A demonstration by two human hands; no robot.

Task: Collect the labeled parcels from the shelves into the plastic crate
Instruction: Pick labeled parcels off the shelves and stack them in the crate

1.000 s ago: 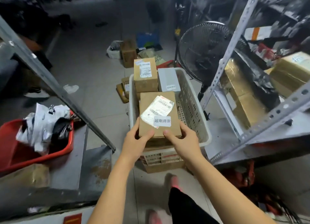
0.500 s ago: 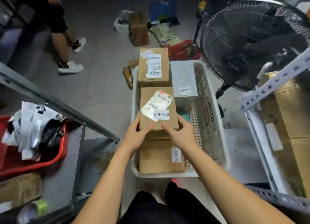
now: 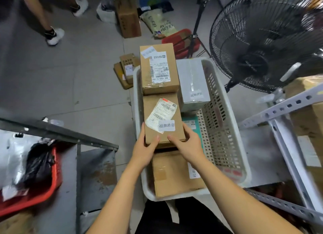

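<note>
both hands are on one brown parcel (image 3: 163,118) over the middle of the white plastic crate (image 3: 225,137). the left hand (image 3: 146,151) grips its near left corner, thumb flat on top and fingers curled along the side. the right hand (image 3: 187,144) holds the near right corner the same way, fingers wrapped round the edge. the parcel's label faces up. it sits above a flat brown box (image 3: 173,174) at the crate's near end, with a taller brown box (image 3: 158,71) and a white box (image 3: 192,83) beyond it, also in the crate.
</note>
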